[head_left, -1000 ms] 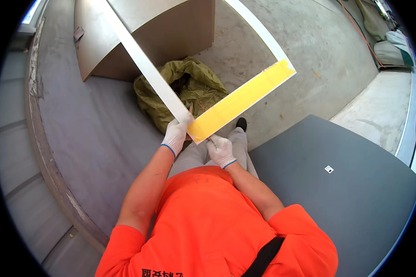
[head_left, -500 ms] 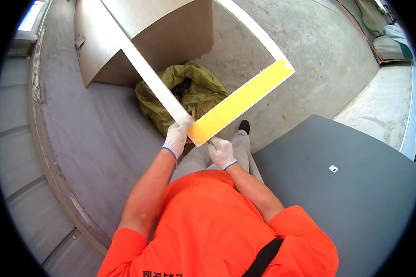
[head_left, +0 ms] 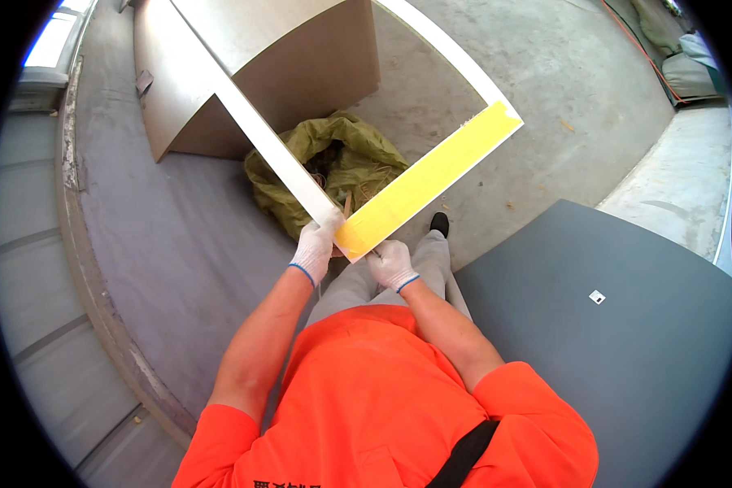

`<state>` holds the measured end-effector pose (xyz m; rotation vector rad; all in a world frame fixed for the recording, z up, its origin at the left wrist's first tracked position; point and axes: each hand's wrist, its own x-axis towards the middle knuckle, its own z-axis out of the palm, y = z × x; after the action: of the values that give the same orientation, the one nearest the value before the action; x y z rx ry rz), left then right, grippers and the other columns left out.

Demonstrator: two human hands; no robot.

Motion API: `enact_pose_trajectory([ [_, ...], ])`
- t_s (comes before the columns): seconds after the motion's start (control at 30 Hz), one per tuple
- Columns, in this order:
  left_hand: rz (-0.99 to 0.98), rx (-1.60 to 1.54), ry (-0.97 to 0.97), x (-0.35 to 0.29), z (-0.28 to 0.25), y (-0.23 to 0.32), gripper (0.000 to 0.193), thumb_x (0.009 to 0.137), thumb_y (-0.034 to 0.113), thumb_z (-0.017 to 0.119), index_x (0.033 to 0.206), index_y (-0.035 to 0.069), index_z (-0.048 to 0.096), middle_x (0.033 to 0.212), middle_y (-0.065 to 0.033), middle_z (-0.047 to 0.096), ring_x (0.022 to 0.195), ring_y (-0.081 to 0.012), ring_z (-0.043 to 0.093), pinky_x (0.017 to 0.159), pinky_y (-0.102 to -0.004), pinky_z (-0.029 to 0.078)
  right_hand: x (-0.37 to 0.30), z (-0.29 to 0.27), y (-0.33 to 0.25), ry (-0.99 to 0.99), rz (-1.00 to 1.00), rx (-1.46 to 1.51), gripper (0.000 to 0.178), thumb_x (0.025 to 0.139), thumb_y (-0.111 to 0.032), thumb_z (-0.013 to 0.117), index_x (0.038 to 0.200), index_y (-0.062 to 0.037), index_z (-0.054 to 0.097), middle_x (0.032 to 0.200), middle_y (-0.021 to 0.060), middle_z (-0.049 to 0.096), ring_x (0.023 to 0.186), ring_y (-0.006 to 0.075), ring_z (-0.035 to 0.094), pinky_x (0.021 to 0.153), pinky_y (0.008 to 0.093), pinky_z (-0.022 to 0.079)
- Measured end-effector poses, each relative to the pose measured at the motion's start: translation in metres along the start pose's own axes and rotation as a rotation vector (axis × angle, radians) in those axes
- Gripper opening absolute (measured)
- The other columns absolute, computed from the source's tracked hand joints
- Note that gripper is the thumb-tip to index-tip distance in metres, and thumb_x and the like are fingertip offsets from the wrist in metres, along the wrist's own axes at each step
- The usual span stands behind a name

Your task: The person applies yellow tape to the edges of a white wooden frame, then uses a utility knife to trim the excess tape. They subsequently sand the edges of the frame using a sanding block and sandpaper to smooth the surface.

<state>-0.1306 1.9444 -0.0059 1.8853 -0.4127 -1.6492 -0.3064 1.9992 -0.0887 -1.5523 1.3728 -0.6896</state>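
Frame [head_left: 274, 150] stretches away from you, its near corner just ahead of your body and its far end out of view; the bars are flat, white and smooth. Over the last second it has barely shifted against your hands; mostly your view has drifted, so the work appears to be staying at this one corner. On your right lies the panel [head_left: 577, 358], smooth, matte and slate grey. Ahead to the left stands the box [head_left: 305, 93], brown with broad, even faces. Beside it slumps the sack [head_left: 354, 138], olive, thin and crinkled, its mouth gaping. Across your near bar runs the yellow strip [head_left: 431, 183], long and flat, with a thin white margin and a frayed patch toward its right end. Your left hand [head_left: 311, 244], in knitted white, is clamped on the corner. Your right hand [head_left: 393, 264], gloved likewise, has its fingers curled together just below the strip; you cannot tell what they pinch. Smallest is the label [head_left: 597, 298], a pale square on the panel.
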Motion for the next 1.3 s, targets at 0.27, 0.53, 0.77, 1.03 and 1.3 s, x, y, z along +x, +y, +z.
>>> enact_pose_trajectory([
  [0.27, 0.018, 0.034, -0.047, -0.014, 0.001, 0.005, 0.041, 0.105, 0.039, 0.062, 0.118, 0.0, 0.066, 0.101, -0.0086, 0.072, 0.082, -0.0205, 0.072, 0.072, -0.0374, 0.061, 0.006, 0.031, 0.039, -0.002, 0.265, 0.07, 0.023, 0.092, -0.028, 0.064, 0.098, -0.0103, 0.078, 0.096, 0.0207, 0.074, 0.095, 0.0392, 0.072, 0.078, 0.0504, 0.057],
  [0.53, -0.002, 0.037, -0.088, -0.02, 0.018, 0.005, 0.029, 0.101, 0.025, 0.069, 0.114, 0.0, 0.068, 0.101, -0.0073, 0.071, 0.08, -0.0171, 0.07, 0.069, -0.0326, 0.058, -0.037, -0.01, 0.065, 0.03, 0.471, 0.08, 0.022, 0.094, -0.023, 0.065, 0.108, -0.0096, 0.076, 0.092, 0.0133, 0.076, 0.092, 0.0317, 0.074, 0.079, 0.0432, 0.058],
  [0.77, 0.074, -0.114, 0.102, -0.026, -0.013, -0.006, 0.031, 0.101, 0.025, 0.069, 0.113, -0.003, 0.069, 0.094, -0.0075, 0.071, 0.077, -0.0156, 0.068, 0.068, -0.0304, 0.056, 0.011, -0.131, -0.007, 0.292, 0.651, 1.288, 0.012, 0.097, -0.017, 0.072, 0.088, -0.0124, 0.066, 0.059, -0.0021, 0.052, 0.046, 0.0117, 0.05, 0.045, 0.0296, 0.04],
  [1.03, 0.699, 0.706, 0.478, -0.084, -0.044, -0.067, 0.022, 0.095, 0.014, 0.072, 0.115, 0.004, 0.073, 0.105, -0.0101, 0.071, 0.09, -0.022, 0.072, 0.08, -0.0354, 0.058, 0.041, -0.128, -0.047, 0.117, 0.726, 0.778, 0.025, 0.095, -0.022, 0.078, 0.079, -0.0149, 0.06, 0.062, -0.0083, 0.049, 0.047, 0.0038, 0.042, 0.042, 0.025, 0.032],
  [1.3, 0.76, 1.246, 0.503, -0.083, -0.038, -0.048, 0.01, 0.087, 0.02, 0.072, 0.089, 0.01, 0.07, 0.089, -0.0097, 0.068, 0.083, -0.0305, 0.071, 0.073, -0.0439, 0.057, 0.049, -0.141, -0.032, -0.083, 0.774, 0.84, 0.021, 0.095, -0.021, 0.077, 0.085, -0.0143, 0.06, 0.061, -0.006, 0.049, 0.042, 0.009, 0.043, 0.038, 0.0289, 0.031],
])
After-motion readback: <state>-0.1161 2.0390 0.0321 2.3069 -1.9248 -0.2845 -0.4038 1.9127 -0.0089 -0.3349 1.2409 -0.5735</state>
